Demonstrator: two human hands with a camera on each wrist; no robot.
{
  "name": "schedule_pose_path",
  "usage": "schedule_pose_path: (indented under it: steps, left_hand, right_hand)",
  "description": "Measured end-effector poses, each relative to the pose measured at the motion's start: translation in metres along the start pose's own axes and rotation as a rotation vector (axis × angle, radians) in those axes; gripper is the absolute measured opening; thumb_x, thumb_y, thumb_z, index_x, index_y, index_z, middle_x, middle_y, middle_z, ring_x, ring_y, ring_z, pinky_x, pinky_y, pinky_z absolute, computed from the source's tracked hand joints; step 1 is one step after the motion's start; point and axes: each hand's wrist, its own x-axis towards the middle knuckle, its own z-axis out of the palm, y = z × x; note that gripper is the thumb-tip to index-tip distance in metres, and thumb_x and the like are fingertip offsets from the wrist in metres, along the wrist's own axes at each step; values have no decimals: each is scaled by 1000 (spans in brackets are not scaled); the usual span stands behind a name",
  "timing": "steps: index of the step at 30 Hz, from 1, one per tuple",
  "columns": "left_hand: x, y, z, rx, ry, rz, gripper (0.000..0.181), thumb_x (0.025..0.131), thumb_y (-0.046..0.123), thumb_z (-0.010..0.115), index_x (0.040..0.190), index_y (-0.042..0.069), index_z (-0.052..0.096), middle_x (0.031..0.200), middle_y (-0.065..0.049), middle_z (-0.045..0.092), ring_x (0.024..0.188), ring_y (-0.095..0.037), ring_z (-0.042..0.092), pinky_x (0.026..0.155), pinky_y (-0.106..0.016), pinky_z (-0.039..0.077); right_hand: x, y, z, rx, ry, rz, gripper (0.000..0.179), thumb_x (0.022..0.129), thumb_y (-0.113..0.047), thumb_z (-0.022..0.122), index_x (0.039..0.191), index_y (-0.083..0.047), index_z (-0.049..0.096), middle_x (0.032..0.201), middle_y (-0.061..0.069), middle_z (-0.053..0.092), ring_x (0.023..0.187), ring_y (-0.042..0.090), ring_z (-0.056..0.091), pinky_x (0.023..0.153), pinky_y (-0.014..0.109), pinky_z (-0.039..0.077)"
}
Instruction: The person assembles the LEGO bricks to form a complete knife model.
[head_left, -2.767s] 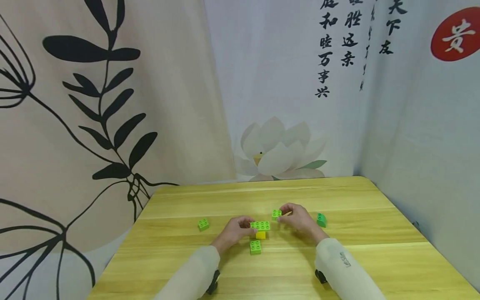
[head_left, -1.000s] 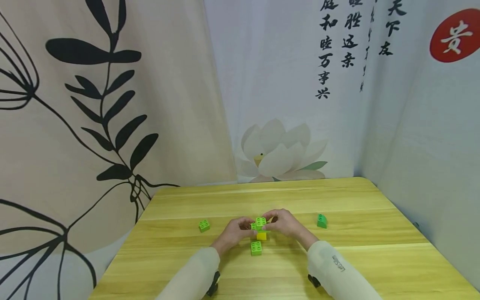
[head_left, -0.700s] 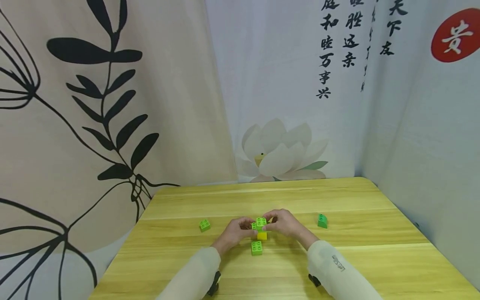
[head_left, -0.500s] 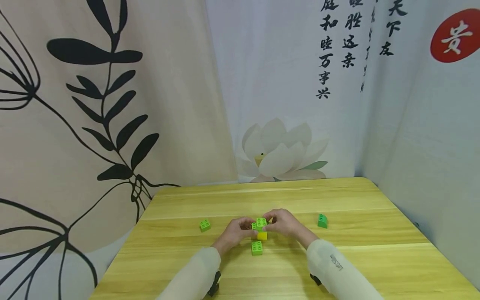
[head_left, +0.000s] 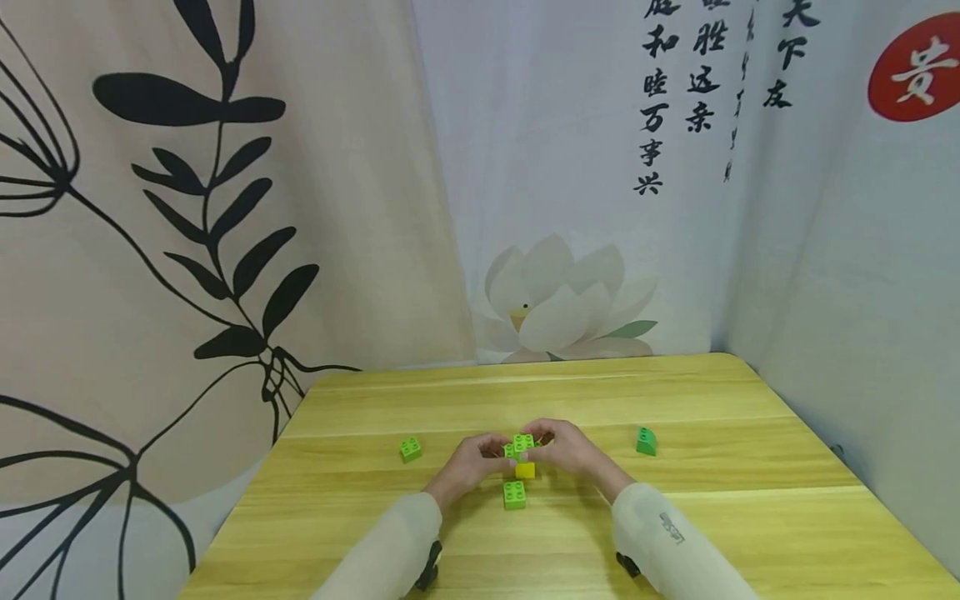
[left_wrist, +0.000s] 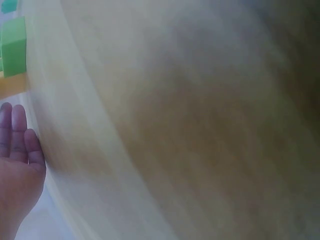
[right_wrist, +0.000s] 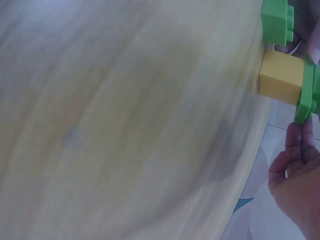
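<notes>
Press level, lower middle of the frame

Pinching the lime plate (head_left: 509, 451) with the fingers of the left hand (head_left: 472, 462), and the four-stud lime brick (head_left: 523, 442) above it with those of the right hand (head_left: 564, 448). Best to align studs and push straight down over the yellow block (head_left: 525, 471), without tilting. Mind the loose lime brick (head_left: 514, 495) just below in the frame, easily knocked. Note a spare lime brick (head_left: 410, 450) further left and a dark green brick (head_left: 647, 442) further right, both well clear on the tabletop (head_left: 360, 533).

Head camera looks forward and down over the table (head_left: 780, 500); wrist cameras, nearer, share the yellow brick (right_wrist: 281, 77).
</notes>
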Motion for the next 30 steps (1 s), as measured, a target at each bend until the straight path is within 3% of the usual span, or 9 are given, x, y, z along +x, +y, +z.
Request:
schedule_pose_path:
  steps: [8, 17, 30]
  left_hand:
    - [1, -1, 1, 4, -15, -5, 37, 87, 27, 78, 120, 12, 68, 99, -1, 65, 92, -18, 58, 80, -37, 49]
    - [4, -4, -2, 27, -17, -13, 38, 87, 30, 78, 120, 13, 68, 99, 1, 65, 93, -18, 58, 82, -37, 49]
    - [6, -8, -2, 50, -11, -18, 41, 86, 33, 79, 120, 14, 68, 98, 1, 65, 93, -18, 59, 81, -37, 49]
  right_hand:
    - [-1, -1, 1, -9, -8, -12, 26, 91, -24, 74, 115, -14, 71, 102, -2, 64, 93, 18, 53, 80, 36, 45]
    - [-1, 2, 6, 4, 14, 0, 32, 92, -27, 73, 121, -12, 69, 103, -1, 62, 95, 19, 53, 80, 37, 45]
    - [-6, 5, 13, 75, 55, 70, 47, 94, -30, 71, 135, -8, 61, 128, 8, 62, 110, 24, 56, 92, 46, 47]
